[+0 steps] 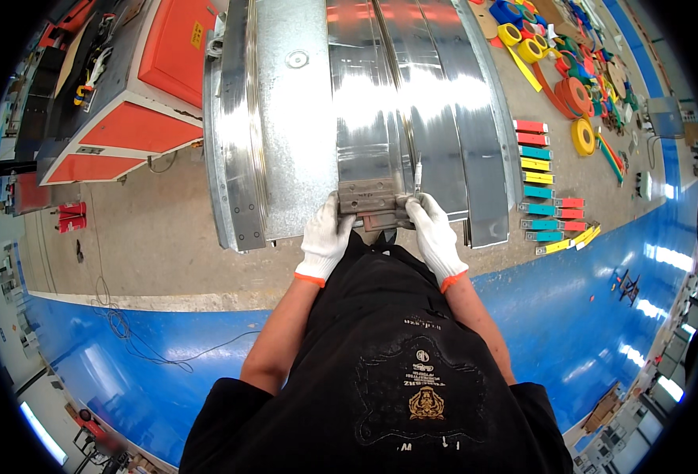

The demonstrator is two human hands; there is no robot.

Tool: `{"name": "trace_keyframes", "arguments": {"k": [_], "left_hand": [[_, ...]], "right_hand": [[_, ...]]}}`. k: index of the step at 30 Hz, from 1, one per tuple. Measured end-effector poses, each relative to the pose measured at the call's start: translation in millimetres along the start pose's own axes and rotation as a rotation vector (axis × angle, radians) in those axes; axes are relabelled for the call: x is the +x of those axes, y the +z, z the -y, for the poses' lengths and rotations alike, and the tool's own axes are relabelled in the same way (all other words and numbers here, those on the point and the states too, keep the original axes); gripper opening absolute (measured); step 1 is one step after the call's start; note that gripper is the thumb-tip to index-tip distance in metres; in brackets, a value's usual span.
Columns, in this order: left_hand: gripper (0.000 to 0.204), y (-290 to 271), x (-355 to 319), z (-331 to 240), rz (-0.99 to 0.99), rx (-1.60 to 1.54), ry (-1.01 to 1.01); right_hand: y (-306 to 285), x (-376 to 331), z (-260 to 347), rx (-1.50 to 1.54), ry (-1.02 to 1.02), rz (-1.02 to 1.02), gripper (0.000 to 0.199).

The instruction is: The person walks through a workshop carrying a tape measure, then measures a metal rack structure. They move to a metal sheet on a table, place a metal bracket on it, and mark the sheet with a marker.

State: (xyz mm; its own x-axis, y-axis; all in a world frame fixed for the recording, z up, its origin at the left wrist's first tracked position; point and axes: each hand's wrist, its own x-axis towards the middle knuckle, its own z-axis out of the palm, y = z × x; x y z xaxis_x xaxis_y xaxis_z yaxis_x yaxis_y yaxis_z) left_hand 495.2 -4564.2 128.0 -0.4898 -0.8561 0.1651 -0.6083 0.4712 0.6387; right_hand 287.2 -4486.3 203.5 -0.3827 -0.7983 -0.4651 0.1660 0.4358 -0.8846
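Note:
A dark steel block with holes (358, 196) sits at the near end of a long grey metal strip (365, 158). My left hand (325, 237), in a white knit glove with an orange cuff, is closed on the block's left end. At its right end, my right hand (437, 235), gloved the same way, is closed with thumb and fingers on the block. A slim white pen-like tool (418, 175) points up from beside the right fingers; whether they hold it is unclear. Below the block shows a brownish metal piece (384, 221).
Long metal strips lie side by side on the galvanized sheet (294, 142). A red and white cabinet (128, 130) stands at left. On the floor at right lie coloured tape rolls (574, 99) and several red, teal and yellow bars (537, 166). A cable (140, 347) trails at left.

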Motion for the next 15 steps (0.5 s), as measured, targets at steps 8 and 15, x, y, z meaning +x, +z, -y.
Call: {"name": "trace_keyframes", "arguments": {"k": [8, 15], "left_hand": [[0.068, -28.3, 25.0, -13.0, -0.087, -0.887, -0.635], [0.054, -34.7, 64.6, -16.2, 0.308, -0.761, -0.749]], "right_hand": [[-19.0, -30.5, 54.1, 0.173, -0.145, -0.181, 0.037], [-25.4, -35.2, 58.9, 0.362, -0.163, 0.119, 0.040]]}}
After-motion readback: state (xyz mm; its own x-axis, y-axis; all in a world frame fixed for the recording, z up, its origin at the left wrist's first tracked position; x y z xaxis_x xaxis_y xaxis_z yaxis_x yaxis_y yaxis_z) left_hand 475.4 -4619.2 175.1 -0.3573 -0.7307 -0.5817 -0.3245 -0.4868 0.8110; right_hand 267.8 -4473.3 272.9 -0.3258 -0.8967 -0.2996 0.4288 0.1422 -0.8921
